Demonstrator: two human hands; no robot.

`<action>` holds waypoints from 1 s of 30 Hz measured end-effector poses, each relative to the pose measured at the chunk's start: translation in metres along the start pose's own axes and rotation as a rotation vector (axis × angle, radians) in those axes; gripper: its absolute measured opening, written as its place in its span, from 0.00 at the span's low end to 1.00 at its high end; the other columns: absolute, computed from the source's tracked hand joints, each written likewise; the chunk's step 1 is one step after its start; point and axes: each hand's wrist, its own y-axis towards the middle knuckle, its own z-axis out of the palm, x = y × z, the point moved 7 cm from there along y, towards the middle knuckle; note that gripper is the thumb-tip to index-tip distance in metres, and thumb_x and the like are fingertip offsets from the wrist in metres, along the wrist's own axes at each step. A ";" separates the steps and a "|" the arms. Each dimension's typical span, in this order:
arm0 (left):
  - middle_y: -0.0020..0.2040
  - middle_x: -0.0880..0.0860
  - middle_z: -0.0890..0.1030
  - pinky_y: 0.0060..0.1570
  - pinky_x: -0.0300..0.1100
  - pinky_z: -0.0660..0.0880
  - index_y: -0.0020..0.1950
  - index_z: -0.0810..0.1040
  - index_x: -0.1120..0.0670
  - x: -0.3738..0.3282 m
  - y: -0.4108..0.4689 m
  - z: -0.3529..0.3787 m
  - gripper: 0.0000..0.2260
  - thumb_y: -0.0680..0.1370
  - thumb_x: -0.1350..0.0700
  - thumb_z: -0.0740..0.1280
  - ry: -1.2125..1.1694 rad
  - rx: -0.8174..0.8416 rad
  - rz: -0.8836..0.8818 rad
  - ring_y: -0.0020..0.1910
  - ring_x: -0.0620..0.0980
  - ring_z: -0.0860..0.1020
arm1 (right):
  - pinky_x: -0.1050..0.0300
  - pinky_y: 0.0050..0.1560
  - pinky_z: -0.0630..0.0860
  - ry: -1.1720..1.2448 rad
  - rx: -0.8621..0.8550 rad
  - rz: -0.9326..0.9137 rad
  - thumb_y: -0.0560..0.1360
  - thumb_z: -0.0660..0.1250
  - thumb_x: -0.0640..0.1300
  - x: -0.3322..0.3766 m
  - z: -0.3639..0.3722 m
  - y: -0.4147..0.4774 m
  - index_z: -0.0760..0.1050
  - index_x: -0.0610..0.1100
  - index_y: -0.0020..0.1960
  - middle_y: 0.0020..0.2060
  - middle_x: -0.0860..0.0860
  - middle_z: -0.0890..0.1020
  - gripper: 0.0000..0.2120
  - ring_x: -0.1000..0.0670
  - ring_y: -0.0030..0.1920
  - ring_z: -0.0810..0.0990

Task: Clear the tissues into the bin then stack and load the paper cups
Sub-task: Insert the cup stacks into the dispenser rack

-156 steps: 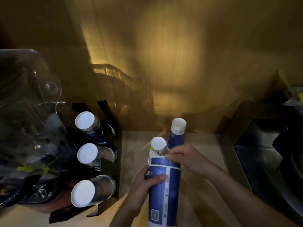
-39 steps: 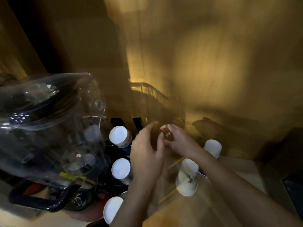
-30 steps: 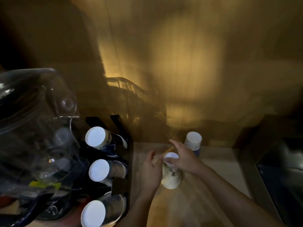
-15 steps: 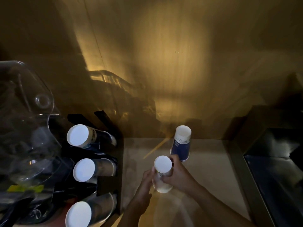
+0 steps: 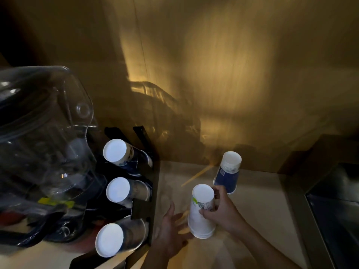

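so the right hand (image 5: 220,212) is wrapping around the white cup stack (image 5: 201,212), which is standing upside down on the counter (image 5: 258,210) near its front edge, fingers curled round the right side of it. the left hand (image 5: 172,232) is lying spread wide and empty just left of the stack, fingertips about touching its base, hard to say for sure in this dim light. a second stack, the blue cup stack (image 5: 227,174), is sitting upside down further back, close to the counter's back edge by the wall. along the counter's left edge a black cup rack (image 5: 144,206) is holding three rows of cups lying on their sides, white bottoms facing out. a clear water jug (image 5: 42,144) is looming left of that. a dark sink (image 5: 334,216) is showing past the counter's right edge.
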 end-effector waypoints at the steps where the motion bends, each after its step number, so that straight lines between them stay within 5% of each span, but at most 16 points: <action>1: 0.55 0.59 0.79 0.55 0.50 0.68 0.54 0.75 0.55 0.001 -0.001 -0.001 0.28 0.72 0.32 0.58 0.010 -0.013 0.004 0.51 0.61 0.78 | 0.61 0.51 0.74 0.008 0.000 -0.007 0.62 0.76 0.43 0.001 0.000 0.000 0.62 0.60 0.52 0.55 0.56 0.73 0.29 0.52 0.58 0.74; 5: 0.54 0.57 0.79 0.48 0.47 0.69 0.56 0.77 0.56 -0.004 -0.012 0.003 0.23 0.74 0.39 0.61 0.111 -0.037 0.060 0.52 0.57 0.76 | 0.57 0.52 0.76 0.027 -0.002 -0.062 0.63 0.76 0.42 0.012 -0.002 -0.002 0.61 0.61 0.52 0.57 0.53 0.72 0.30 0.50 0.58 0.74; 12: 0.52 0.53 0.84 0.56 0.50 0.74 0.57 0.80 0.51 -0.057 -0.078 0.014 0.18 0.75 0.41 0.61 0.179 -0.022 0.408 0.53 0.53 0.80 | 0.73 0.44 0.73 0.080 -0.061 -0.345 0.63 0.76 0.37 0.088 -0.016 -0.008 0.62 0.62 0.55 0.57 0.59 0.70 0.33 0.64 0.56 0.72; 19: 0.45 0.51 0.87 0.48 0.43 0.77 0.53 0.78 0.51 -0.108 -0.169 -0.006 0.14 0.76 0.43 0.61 0.073 -0.015 0.690 0.47 0.48 0.85 | 0.59 0.53 0.75 0.024 0.002 -0.631 0.64 0.72 0.47 0.189 -0.008 -0.035 0.64 0.65 0.58 0.59 0.57 0.72 0.29 0.52 0.60 0.73; 25: 0.44 0.45 0.87 0.44 0.37 0.78 0.44 0.82 0.48 -0.134 -0.223 -0.035 0.13 0.78 0.46 0.59 0.104 -0.116 0.878 0.46 0.45 0.84 | 0.56 0.57 0.72 0.020 0.037 -0.809 0.63 0.72 0.47 0.246 0.021 -0.050 0.64 0.63 0.58 0.57 0.58 0.72 0.28 0.51 0.59 0.73; 30: 0.47 0.46 0.86 0.47 0.39 0.75 0.53 0.77 0.49 -0.149 -0.232 -0.070 0.13 0.78 0.43 0.60 0.003 -0.176 0.899 0.48 0.43 0.84 | 0.77 0.54 0.63 -0.077 0.028 -0.899 0.63 0.73 0.49 0.263 0.061 -0.044 0.64 0.62 0.57 0.55 0.65 0.69 0.28 0.65 0.55 0.69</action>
